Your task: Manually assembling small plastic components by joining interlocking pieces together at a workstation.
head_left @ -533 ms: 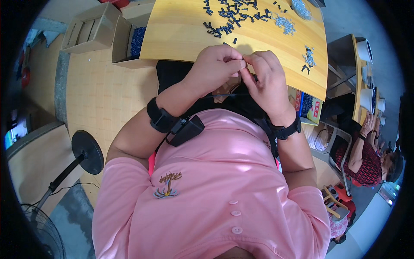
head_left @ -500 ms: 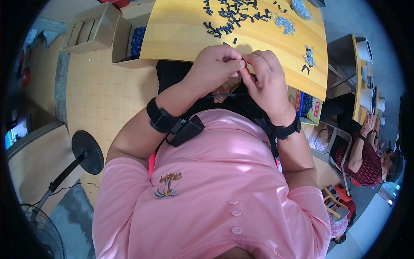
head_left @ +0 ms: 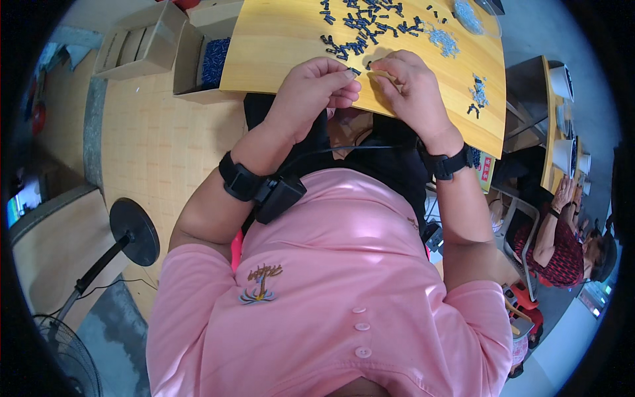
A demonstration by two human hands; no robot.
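Observation:
Over the near edge of the wooden table, my left hand [head_left: 316, 87] pinches a small black part [head_left: 355, 71] between thumb and forefinger, its other fingers curled below. To its right, my right hand [head_left: 411, 86] has its thumb and forefinger apart. The right forefinger's tip is at another small black part [head_left: 369, 65] on the tabletop; whether it touches cannot be told. Beyond my hands lies a loose spread of small black parts [head_left: 360, 30]. Clear, glassy-looking small pieces [head_left: 444, 42] form a pile beside them.
A clear round container [head_left: 468, 16] of pale pieces stands at the far right of the table [head_left: 278, 59]. Left of it are open cardboard boxes [head_left: 188, 74], one holding dark blue pieces [head_left: 215, 63]. A fan [head_left: 66, 357] stands lower left. Another person [head_left: 562, 248] sits at right.
My hands, together at their fingertips before, have parted and moved farther over the table. The right hand has reached a black part there.

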